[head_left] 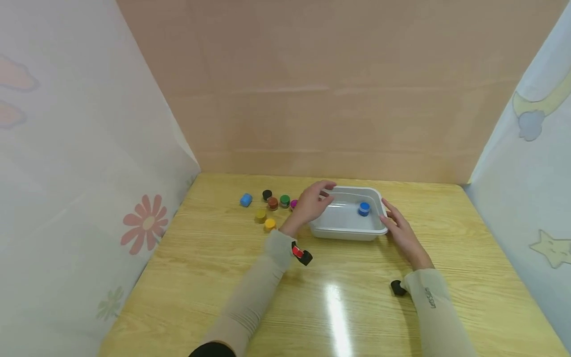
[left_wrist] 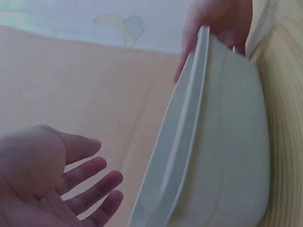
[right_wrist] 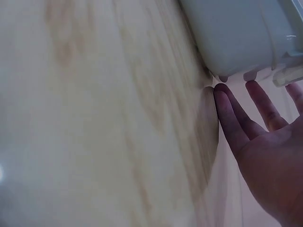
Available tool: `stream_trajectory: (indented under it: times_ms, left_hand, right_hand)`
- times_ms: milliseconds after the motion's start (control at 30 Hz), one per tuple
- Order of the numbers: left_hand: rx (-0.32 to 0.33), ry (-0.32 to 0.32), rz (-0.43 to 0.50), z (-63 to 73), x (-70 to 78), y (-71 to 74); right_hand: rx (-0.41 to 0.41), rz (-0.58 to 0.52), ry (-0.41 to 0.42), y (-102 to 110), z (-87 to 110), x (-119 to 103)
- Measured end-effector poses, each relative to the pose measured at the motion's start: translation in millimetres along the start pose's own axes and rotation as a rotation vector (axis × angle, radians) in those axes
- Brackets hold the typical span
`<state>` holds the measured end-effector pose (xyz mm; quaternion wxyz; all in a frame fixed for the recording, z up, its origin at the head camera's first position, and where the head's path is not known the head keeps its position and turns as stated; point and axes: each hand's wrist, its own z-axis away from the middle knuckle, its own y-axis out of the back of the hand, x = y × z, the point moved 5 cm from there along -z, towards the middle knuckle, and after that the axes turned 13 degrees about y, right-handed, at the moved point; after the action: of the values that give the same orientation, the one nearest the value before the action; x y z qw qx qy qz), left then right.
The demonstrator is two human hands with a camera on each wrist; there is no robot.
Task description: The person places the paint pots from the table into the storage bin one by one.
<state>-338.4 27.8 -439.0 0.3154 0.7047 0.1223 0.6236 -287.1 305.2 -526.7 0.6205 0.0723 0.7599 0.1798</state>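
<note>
A white plastic tray [head_left: 345,235] stands on the table, and a small blue-lidded jar [head_left: 364,209] is inside it, towards the right. My left hand [head_left: 314,202] hovers over the tray's left end; in the left wrist view its fingers [left_wrist: 97,189] are spread and loosely bent, with nothing in them. At the right end, my right hand [head_left: 400,233] holds the tray by its rim, thumb over the edge and the other fingers outside. The right wrist view shows those fingertips [right_wrist: 253,87] against the outer wall, while the thumb is hidden there.
Left of the tray lie several small jars: blue [head_left: 246,200], black [head_left: 267,195], reddish-brown [head_left: 272,202], green [head_left: 284,200], dark yellow [head_left: 260,215] and orange-yellow [head_left: 270,224]. A magenta one [head_left: 293,204] is partly behind my left hand. A brown panel [head_left: 334,99] borders the table's back.
</note>
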Motion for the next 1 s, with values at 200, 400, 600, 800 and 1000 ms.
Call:
stream_trajectory:
  times_ms: [200,400,600,800,1000]
  left_hand:
    - [0.095,0.025,0.063,19.7,-39.8,52.5]
    - [0.153,0.061,0.106,51.1,-97.8,93.5]
    - [0.194,0.136,0.106,72.2,-143.2,114.9]
    - [0.155,0.222,0.130,80.6,-170.1,114.9]
    - [0.072,0.281,0.198,82.2,-186.2,106.5]
  right_hand:
    - [0.013,0.019,0.014,5,1.6,-1]
    - [0.005,0.002,-0.003,3,2.1,3]
    - [-0.002,0.026,-0.021,4,1.2,6]
    - [-0.002,0.018,-0.024,4,-0.2,3]
    - [-0.005,-0.008,-0.025,1,0.7,2]
